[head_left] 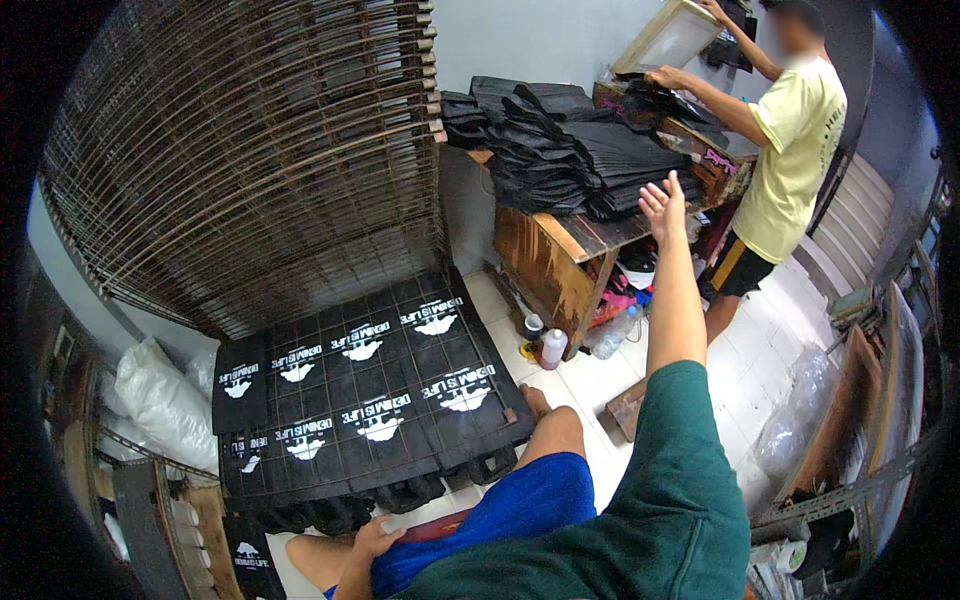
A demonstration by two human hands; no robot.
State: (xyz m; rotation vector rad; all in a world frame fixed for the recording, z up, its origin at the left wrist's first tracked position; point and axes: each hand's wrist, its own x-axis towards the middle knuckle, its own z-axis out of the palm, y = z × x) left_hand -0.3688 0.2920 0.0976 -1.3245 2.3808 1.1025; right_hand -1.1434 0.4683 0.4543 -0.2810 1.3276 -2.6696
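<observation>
My right hand (662, 207) is stretched forward with its fingers apart and nothing in it. Just beyond it, a big pile of black fabric pieces (570, 145) covers a wooden table (550, 240). Low in the view, my left hand (377, 538) rests against my leg beside the blue shorts, its fingers laid loosely and holding nothing that I can see. In front of that hand lies a wire drying rack (508, 416) with black printed fabric pieces (330, 375) in rows, each bearing white lettering and a white shape.
Many raised rack shelves (260, 150) tower at the left. A co-worker in a yellow shirt (800, 150) handles a framed screen (665, 45) behind the table. Bottles (553, 348) stand on the white tiled floor, a wooden block (625, 408) nearby. White plastic sacks (165, 400) and boards (835, 410) line the sides.
</observation>
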